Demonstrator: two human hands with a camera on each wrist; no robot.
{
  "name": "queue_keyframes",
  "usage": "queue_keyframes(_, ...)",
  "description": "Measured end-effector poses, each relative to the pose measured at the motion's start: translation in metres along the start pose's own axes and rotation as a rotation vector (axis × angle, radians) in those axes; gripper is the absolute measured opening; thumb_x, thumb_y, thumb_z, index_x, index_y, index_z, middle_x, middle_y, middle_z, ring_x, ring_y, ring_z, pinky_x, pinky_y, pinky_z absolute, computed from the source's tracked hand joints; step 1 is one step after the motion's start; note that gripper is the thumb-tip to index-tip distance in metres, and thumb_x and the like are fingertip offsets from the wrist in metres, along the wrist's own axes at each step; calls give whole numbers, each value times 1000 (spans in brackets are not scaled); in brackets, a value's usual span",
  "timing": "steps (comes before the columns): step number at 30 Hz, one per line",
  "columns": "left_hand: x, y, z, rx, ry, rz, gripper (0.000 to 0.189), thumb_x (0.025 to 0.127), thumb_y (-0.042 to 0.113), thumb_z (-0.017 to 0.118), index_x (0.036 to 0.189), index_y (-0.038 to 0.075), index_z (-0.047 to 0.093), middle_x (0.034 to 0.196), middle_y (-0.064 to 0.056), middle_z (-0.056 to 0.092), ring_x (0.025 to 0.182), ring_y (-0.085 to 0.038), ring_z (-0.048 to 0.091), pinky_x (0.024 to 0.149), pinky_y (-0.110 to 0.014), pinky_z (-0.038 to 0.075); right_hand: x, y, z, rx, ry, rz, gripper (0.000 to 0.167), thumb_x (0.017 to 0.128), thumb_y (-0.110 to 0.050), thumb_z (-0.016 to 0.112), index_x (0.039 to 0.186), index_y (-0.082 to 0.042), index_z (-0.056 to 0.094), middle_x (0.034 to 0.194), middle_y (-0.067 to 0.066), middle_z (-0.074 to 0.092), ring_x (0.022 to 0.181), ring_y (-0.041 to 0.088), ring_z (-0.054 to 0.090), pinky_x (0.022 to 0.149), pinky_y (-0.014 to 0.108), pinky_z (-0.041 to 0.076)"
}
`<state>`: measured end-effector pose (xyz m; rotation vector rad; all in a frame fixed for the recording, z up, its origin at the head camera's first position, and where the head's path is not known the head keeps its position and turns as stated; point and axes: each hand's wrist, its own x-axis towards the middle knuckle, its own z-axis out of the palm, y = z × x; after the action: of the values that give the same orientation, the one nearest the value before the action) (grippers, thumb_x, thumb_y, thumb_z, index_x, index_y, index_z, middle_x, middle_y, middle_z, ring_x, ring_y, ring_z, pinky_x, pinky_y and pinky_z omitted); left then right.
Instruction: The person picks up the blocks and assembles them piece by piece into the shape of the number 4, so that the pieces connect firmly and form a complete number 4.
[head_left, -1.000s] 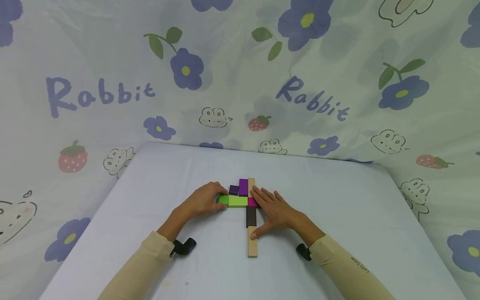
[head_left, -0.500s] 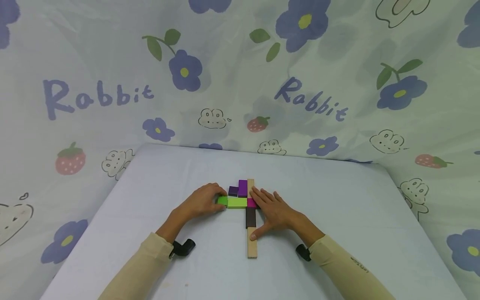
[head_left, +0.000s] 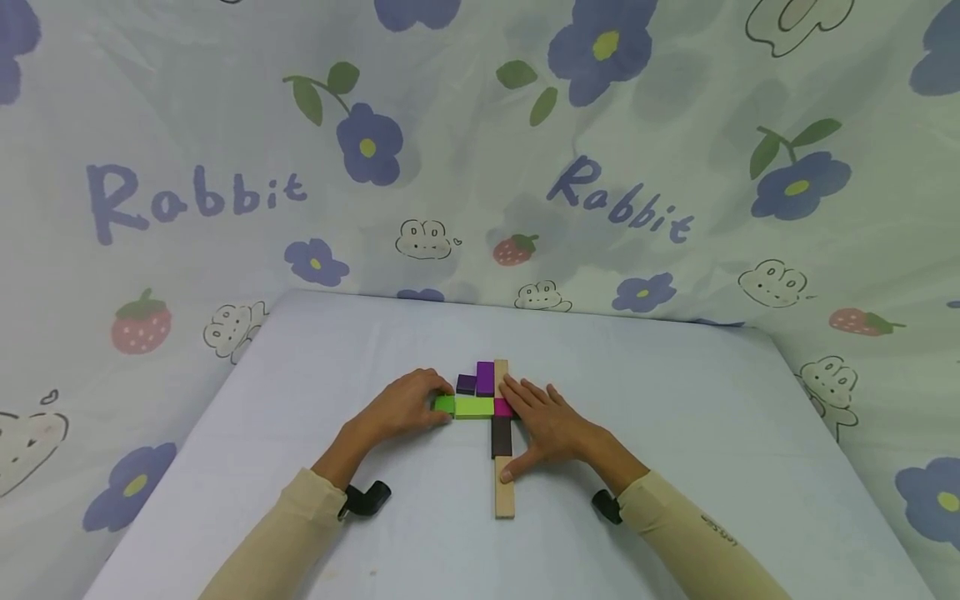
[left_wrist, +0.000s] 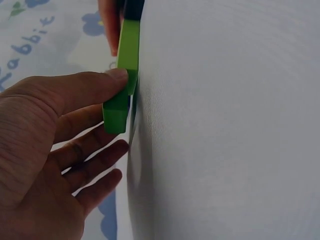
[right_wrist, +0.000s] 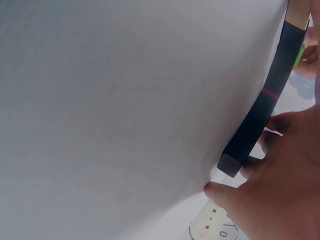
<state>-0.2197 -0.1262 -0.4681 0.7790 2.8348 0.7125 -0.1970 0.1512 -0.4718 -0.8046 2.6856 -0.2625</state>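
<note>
My left hand (head_left: 405,403) pinches a green block (head_left: 444,405) between thumb and fingers, at the left end of a flat row of blocks. The green block touches a lime block (head_left: 474,407), which meets a magenta block (head_left: 502,407). My right hand (head_left: 557,427) lies with fingers spread over the right side of the layout. Its thumb rests on a light wooden block (head_left: 505,500), below a dark block (head_left: 501,437). In the right wrist view another black block (right_wrist: 250,125) lies beside the fingers; the hand mostly hides it in the head view.
Above the lime block lie a small dark purple block (head_left: 466,384) and a purple block (head_left: 485,377). A second light wooden block (head_left: 501,367) stands beside them. A white cloth covers the table (head_left: 660,400); a printed curtain (head_left: 465,167) hangs behind its far edge.
The head view has shifted slightly, so everything sits a little lower. Both hands and the blocks keep their places relative to each other.
</note>
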Motion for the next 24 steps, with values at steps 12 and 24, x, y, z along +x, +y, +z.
queue_keyframes(12,0,0,0,6,2,4,36,85,22,84,116,6,73,109,-3,69,104,-21,60,100,-44,49,0,0,1,-11,1,-4,142,60,-84,75,164,-17,6,170,0,2,155,27,6,121,58,6)
queue_keyframes(24,0,-1,2,6,-1,4,37,84,23,84,116,7,73,109,-2,68,104,-20,59,99,-43,49,0,0,0,-8,-1,3,142,60,-83,75,164,-17,7,170,0,3,155,27,6,121,58,5)
